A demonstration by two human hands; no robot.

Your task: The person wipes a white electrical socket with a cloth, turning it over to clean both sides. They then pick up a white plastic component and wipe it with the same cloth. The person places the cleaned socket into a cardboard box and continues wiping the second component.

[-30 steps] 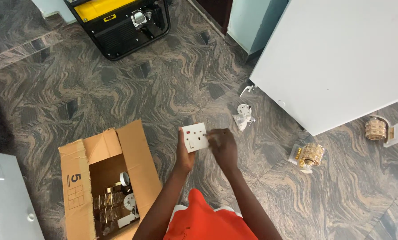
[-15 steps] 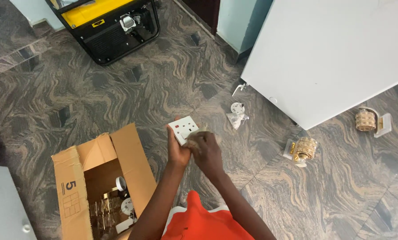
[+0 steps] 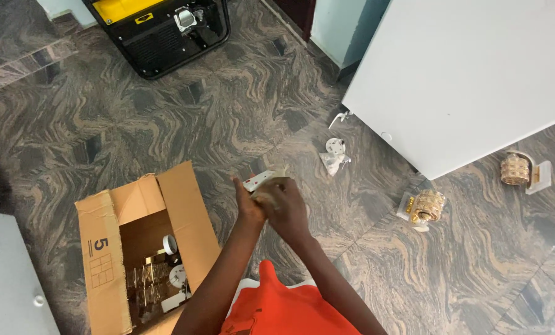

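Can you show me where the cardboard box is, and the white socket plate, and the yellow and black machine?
cardboard box [image 3: 103, 236], head view, left flap.
white socket plate [image 3: 259, 180], head view, visible top edge.
yellow and black machine [image 3: 159, 28], head view, black frame.

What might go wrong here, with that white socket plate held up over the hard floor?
Both hands grip the white socket plate above the tiled floor; a slip would likely crack it. The gold light fittings and small plastic bag lie loose nearby, easy to step on.

The right hand [image 3: 288, 208] covers most of the white socket plate [image 3: 259, 180]; its underside is hidden.
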